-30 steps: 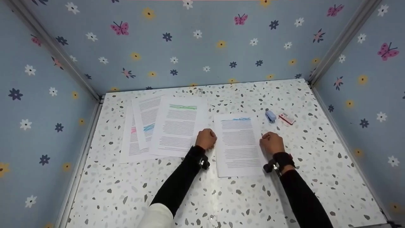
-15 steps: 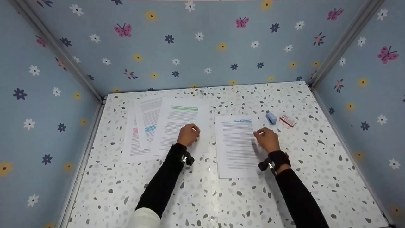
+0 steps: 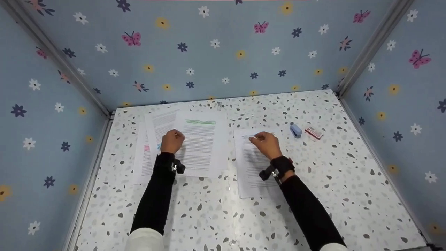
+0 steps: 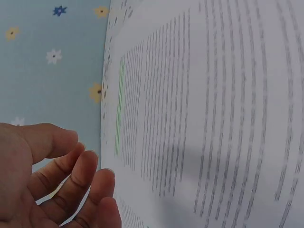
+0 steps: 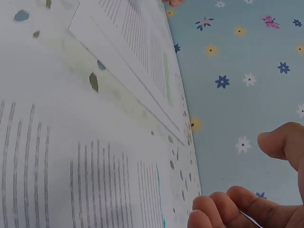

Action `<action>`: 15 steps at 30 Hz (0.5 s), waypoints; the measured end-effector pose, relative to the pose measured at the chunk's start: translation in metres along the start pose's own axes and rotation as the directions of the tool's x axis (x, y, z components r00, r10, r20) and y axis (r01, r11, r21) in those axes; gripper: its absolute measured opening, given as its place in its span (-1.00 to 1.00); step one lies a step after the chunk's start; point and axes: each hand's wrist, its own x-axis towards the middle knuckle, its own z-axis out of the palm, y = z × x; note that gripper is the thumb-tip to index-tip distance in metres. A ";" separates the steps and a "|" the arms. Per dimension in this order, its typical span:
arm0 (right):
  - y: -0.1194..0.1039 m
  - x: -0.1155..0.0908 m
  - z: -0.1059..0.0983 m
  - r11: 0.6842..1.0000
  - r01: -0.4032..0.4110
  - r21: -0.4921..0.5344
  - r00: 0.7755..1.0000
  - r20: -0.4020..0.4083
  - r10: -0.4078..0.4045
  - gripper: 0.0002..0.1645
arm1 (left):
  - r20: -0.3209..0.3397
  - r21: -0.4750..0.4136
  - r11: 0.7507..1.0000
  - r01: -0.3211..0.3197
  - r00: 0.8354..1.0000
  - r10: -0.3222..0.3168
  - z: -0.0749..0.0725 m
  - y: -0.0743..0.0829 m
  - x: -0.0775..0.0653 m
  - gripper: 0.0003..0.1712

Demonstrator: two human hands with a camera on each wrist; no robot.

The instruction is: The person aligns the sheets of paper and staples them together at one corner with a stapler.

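Note:
My left hand (image 3: 172, 141) hovers over the fanned printed sheets on the left, its fingers loosely bent and nothing in them. The left wrist view shows a gap between its thumb and fingers (image 4: 83, 175). Beneath lie a sheet with green highlighting (image 3: 198, 153), one with blue partly hidden by the hand, and one with pink (image 3: 146, 167). Above the top of the right-hand stack of printed paper (image 3: 251, 177) is my right hand (image 3: 267, 143), covering most of its blue-marked line. In the right wrist view, that hand's thumb stands apart from its curved fingers (image 5: 221, 206), holding nothing.
Beyond the right stack lie a small light-blue stapler (image 3: 295, 130) and a red-and-white box (image 3: 314, 133). Flower-patterned walls (image 3: 223, 48) enclose the speckled table (image 3: 209, 216) at the back and both sides. A strip of tabletop separates the two paper groups.
My left hand has moved left from the gap between the paper groups to over the fanned sheets. My right hand has shifted left and forward from the stack's right edge to above its top.

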 end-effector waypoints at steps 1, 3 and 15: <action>-0.005 0.002 0.007 1.000 0.003 0.008 1.000 0.011 -0.003 -0.43 | -0.006 0.014 1.000 0.024 1.000 -0.024 -0.006 -0.005 0.002 -0.80; -0.015 0.005 0.019 0.999 -0.005 0.038 0.999 0.038 0.003 -0.43 | -0.011 0.059 0.995 0.082 0.997 -0.082 -0.014 -0.013 0.007 -0.77; -0.047 0.015 0.086 0.961 -0.153 0.230 0.977 0.179 0.113 -0.52 | 0.091 0.234 0.940 0.248 0.957 -0.275 -0.024 -0.038 0.017 -0.49</action>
